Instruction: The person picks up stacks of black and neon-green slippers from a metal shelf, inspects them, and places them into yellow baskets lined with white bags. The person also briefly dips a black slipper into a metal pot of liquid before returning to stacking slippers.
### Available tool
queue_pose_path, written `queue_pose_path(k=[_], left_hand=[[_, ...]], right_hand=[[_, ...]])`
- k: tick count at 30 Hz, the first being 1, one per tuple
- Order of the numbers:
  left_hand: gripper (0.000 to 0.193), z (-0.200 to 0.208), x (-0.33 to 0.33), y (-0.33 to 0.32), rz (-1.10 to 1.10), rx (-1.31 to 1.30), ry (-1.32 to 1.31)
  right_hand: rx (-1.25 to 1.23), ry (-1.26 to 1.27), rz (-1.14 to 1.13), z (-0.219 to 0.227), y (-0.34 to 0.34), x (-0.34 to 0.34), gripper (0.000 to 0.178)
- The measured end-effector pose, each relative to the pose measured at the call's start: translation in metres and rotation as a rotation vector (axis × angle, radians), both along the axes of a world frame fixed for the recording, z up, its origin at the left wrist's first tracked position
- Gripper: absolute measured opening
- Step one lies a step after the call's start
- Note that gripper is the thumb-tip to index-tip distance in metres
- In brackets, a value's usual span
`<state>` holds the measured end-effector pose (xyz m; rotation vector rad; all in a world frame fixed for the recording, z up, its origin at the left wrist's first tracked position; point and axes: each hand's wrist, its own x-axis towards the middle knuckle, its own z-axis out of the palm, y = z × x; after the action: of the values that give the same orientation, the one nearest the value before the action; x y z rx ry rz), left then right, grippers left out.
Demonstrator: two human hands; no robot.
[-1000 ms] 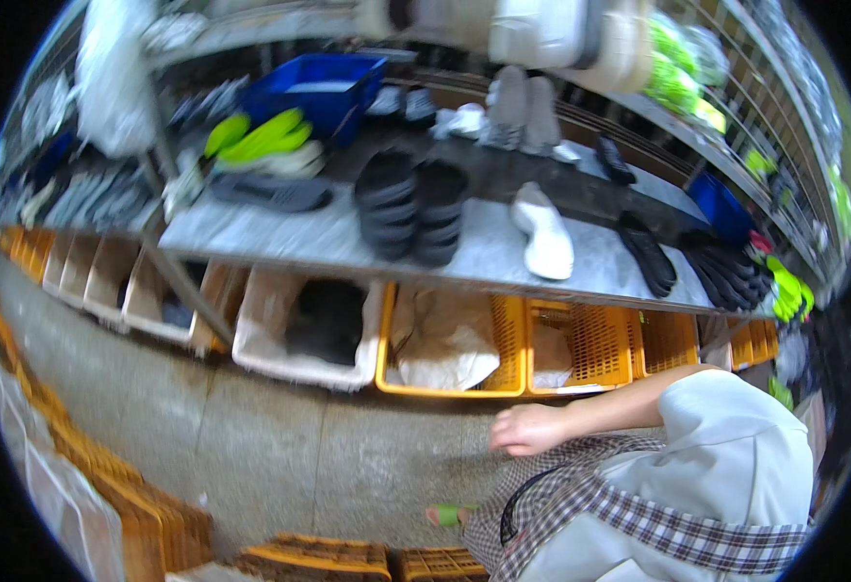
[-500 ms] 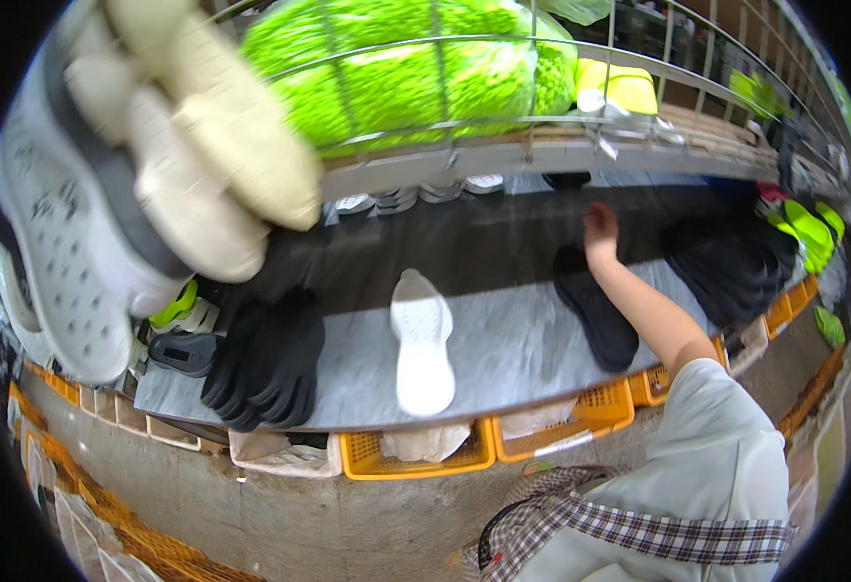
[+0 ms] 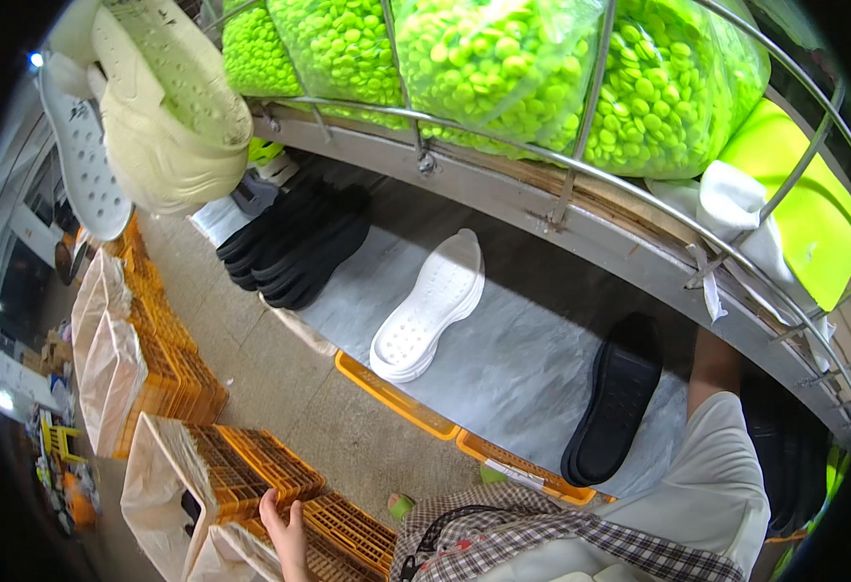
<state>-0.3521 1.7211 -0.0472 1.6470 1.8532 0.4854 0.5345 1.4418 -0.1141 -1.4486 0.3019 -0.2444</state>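
My left hand (image 3: 285, 529) hangs at the lower edge, thumb and finger apart, holding nothing; behind it are orange crates. My right forearm (image 3: 715, 364) reaches in under the shelf's front rail, which hides the hand. Just left of that forearm, a black shoe sole (image 3: 615, 407) lies on the grey tabletop (image 3: 513, 369), apparently stacked on another. A single white shoe sole (image 3: 435, 301) with small round dimples lies in the middle, touched by neither hand. Farther left is a bunch of black soles (image 3: 304, 247).
A wire-fronted shelf (image 3: 425, 160) over the table holds bags of bright green round pieces (image 3: 503, 68) and a yellow-green piece (image 3: 804, 204). Pale shoes (image 3: 173, 116) hang at upper left. Lined orange crates (image 3: 178, 373) stand on the floor; more black soles (image 3: 785, 446) lie at right.
My view has turned and come closer to the shelf. My left hand has come into view. My right hand, visible above the table before, is now behind the rail.
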Motion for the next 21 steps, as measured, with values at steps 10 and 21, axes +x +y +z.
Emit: queue_pose_path(k=[10, 21], left_hand=[[0.045, 0.007, 0.032, -0.017, -0.345, 0.022, -0.004], [0.084, 0.057, 0.114, -0.030, -0.781, -0.193, -1.041]], right_hand=[[0.819, -0.061, 0.356, 0.069, 0.033, -0.123, 0.033], [0.530, 0.513, 1.306, 0.157, 0.089, -0.566, 0.074]])
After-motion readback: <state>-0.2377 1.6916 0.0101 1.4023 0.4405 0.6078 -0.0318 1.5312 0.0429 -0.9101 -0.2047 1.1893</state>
